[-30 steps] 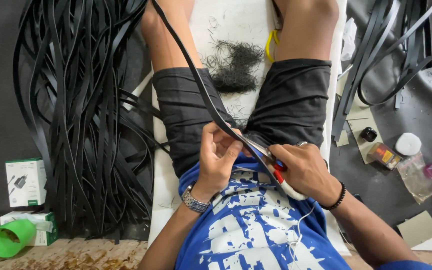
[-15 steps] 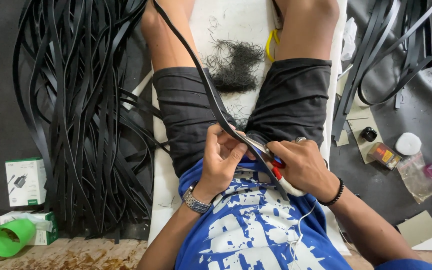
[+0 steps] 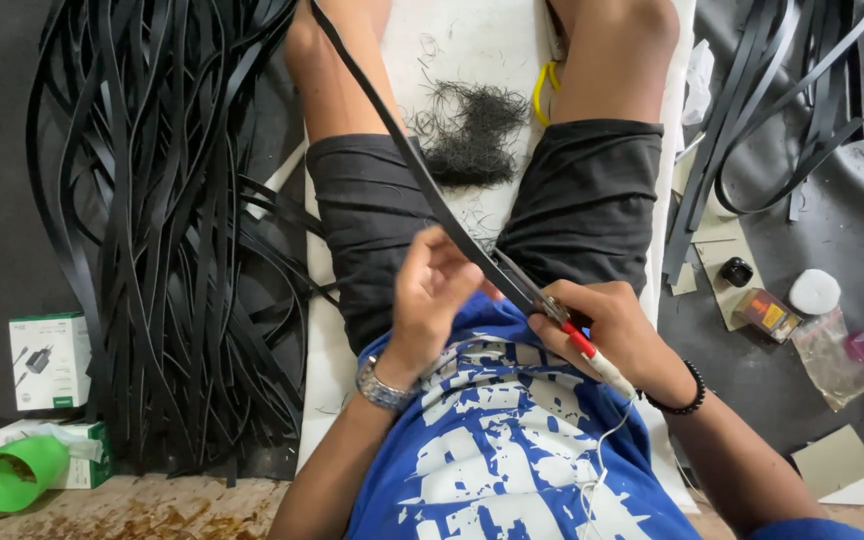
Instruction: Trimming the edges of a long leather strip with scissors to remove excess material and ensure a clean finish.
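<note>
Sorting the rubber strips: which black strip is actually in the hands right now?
The long black rubber strip running across the lap, pinched by the left hand; the rest lie loose on the floor.

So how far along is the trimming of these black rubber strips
Done: a clump of fine black shavings lies on the white sheet between the knees. In hand: the left hand steadies one long black rubber strip while the right hand works a red-and-white handled cutter along it. Left: the big heap of black strips beside the left leg.

White-and-green carton far left on the floor, second green-white box just below it, small brown-orange labelled packet at right
</note>
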